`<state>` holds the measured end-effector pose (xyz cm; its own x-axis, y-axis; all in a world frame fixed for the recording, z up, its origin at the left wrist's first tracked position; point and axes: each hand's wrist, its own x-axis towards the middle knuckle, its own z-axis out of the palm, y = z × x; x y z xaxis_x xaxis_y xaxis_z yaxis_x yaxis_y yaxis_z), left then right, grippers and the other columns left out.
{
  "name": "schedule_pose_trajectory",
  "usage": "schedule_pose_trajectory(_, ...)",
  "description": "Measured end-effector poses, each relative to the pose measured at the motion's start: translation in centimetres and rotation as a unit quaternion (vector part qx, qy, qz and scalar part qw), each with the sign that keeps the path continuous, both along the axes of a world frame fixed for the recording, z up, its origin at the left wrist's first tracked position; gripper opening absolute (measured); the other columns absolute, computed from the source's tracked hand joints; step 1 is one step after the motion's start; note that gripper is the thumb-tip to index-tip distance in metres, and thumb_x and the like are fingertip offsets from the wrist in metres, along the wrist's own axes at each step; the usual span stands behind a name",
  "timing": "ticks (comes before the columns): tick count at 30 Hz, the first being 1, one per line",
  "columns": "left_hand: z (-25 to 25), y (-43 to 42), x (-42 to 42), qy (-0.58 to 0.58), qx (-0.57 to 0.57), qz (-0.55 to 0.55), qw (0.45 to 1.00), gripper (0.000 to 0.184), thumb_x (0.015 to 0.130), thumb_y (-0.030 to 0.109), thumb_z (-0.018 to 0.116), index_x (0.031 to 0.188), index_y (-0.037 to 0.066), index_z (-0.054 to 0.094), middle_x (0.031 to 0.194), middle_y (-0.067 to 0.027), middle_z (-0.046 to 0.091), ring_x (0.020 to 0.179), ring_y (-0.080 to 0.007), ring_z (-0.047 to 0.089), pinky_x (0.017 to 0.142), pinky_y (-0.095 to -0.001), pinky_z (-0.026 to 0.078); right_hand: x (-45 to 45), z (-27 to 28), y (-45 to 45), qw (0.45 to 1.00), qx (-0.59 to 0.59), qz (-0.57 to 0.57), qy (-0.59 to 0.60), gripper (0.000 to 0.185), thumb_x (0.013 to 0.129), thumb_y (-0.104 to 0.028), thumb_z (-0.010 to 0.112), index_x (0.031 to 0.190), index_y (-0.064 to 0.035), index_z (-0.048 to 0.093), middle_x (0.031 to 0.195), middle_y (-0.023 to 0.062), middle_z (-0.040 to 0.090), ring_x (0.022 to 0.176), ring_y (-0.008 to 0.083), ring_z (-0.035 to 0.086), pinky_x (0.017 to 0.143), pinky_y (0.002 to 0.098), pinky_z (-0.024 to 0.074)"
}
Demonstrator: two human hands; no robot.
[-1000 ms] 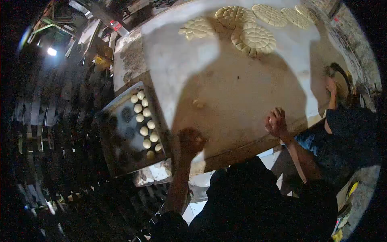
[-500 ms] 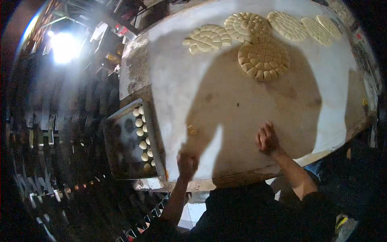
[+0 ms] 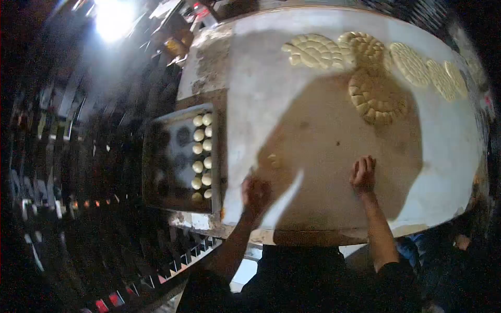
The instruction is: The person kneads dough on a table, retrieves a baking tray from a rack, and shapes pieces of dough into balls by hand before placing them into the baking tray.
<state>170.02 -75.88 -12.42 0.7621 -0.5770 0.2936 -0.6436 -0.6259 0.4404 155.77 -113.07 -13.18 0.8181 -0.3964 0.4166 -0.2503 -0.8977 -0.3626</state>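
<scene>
Beige dough bit (image 3: 274,160), just beyond left fingers (image 3: 251,183)

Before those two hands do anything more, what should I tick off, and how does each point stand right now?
1. Room in the tray: ok; dough balls line its right side, none visible on the left.
2. Cut dough rounds clear of both hands: ok; they lie toward the table's far side.
3. Left hand empty: cannot tell; it is dark and blurred.
4. Right hand empty: cannot tell; its curled fingers hide the palm.
5. Even light: not ok; a large shadow covers the middle.
</scene>
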Motion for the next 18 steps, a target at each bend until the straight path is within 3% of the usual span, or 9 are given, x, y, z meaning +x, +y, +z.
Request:
schedule_pose_trajectory(1,0.0,-1.5,1.5,-0.104,0.06,-0.028,0.992,0.014,0.088,0.019,0.06,0.093,0.007,0.058,0.089,-0.0148,0.059,0.085,-0.0347,0.056,0.076,-0.0501,0.043,2.4,0.6,1.2,0.999,0.012,-0.051,-0.007,0.028,0.094,-0.027,0.051,0.084,-0.0003,0.051,0.087,0.0169,0.049,0.085,0.0324,0.046,0.087,0.0479,0.0377)
schedule_pose_trajectory(3,-0.1,-4.9,0.7,-0.065,-0.022,-0.048,0.996,0.014,0.09,0.017,0.058,0.098,0.006,0.056,0.091,-0.0185,0.057,0.088,-0.0354,0.056,0.085,-0.049,0.043,3.7,0.6,4.1,0.995,0.034,-0.091,-0.027,0.03,0.097,-0.027,0.049,0.085,-0.0001,0.05,0.087,0.0164,0.048,0.084,0.0316,0.045,0.088,0.0473,0.0369)
schedule_pose_trajectory(4,-7.4,-5.0,-1.4,0.008,0.081,-0.045,0.996,0.022,0.091,0.019,0.058,0.109,0.005,0.058,0.094,-0.0176,0.059,0.09,-0.0363,0.056,0.089,-0.0495,0.043,3.8,-0.1,5.6,0.995,0.041,-0.081,-0.047,0.03,0.098,-0.028,0.048,0.086,-0.0001,0.05,0.086,0.0162,0.048,0.084,0.0313,0.045,0.088,0.047,0.0365)
schedule_pose_trajectory(7,-1.7,-1.4,-6.4,0.161,0.023,-0.126,0.979,0.025,0.091,0.021,0.059,0.109,0.004,0.058,0.095,-0.0182,0.06,0.091,-0.0361,0.058,0.088,-0.0497,0.045,-0.3,-2.0,8.9,0.999,-0.009,0.036,-0.012,0.028,0.098,-0.026,0.048,0.088,0.0003,0.052,0.089,0.0165,0.051,0.087,0.0317,0.048,0.089,0.0461,0.0373)
schedule_pose_trajectory(9,0.7,3.1,-7.5,0.22,0.001,-0.151,0.964,0.026,0.091,0.022,0.059,0.11,0.004,0.058,0.095,-0.0186,0.06,0.091,-0.0359,0.059,0.087,-0.0498,0.046,-3.2,0.4,9.2,0.996,0.008,0.088,-0.01,0.03,0.098,-0.026,0.049,0.089,0.0024,0.056,0.091,0.0177,0.056,0.087,0.0311,0.054,0.086,0.0458,0.0416)
schedule_pose_trajectory(11,3.9,8.4,-6.3,0.263,-0.019,-0.146,0.953,0.028,0.091,0.023,0.059,0.111,0.003,0.058,0.095,-0.019,0.061,0.091,-0.0357,0.06,0.086,-0.0499,0.047,-6.2,0.1,5.5,0.981,0.164,0.018,0.106,0.024,0.093,-0.023,0.053,0.094,-0.0008,0.063,0.093,0.0191,0.063,0.09,0.0366,0.059,0.08,0.0469,0.0487)
schedule_pose_trajectory(13,8.0,13.8,-3.3,0.282,-0.038,-0.103,0.953,0.029,0.091,0.024,0.06,0.111,0.003,0.059,0.096,-0.0194,0.062,0.092,-0.0355,0.062,0.085,-0.05,0.048,-5.4,3.0,4.5,0.901,0.211,-0.17,0.338,0.017,0.088,-0.013,0.06,0.098,-0.0015,0.065,0.093,0.0183,0.065,0.086,0.0372,0.061,0.078,0.0457,0.0491)
schedule_pose_trajectory(16,11.3,22.5,3.8,0.242,-0.021,0.047,0.969,0.032,0.091,0.026,0.06,0.112,0.002,0.059,0.096,-0.02,0.063,0.092,-0.0353,0.064,0.083,-0.0502,0.049,-1.1,2.4,10.0,0.937,0.248,-0.079,0.232,0.04,0.091,-0.035,0.066,0.099,0.0045,0.065,0.1,0.0181,0.065,0.085,0.0269,0.064,0.07,0.0407,0.0531)
schedule_pose_trajectory(18,9.1,26.9,8.4,0.157,0.051,0.138,0.977,0.036,0.091,0.028,0.058,0.115,0.002,0.056,0.093,-0.0199,0.064,0.088,-0.0366,0.064,0.081,-0.0513,0.049,7.4,6.9,20.8,0.963,0.125,0.14,0.193,0.044,0.086,-0.027,0.072,0.114,0.0041,0.06,0.113,0.0188,0.063,0.096,0.0235,0.064,0.074,0.0363,0.0574)
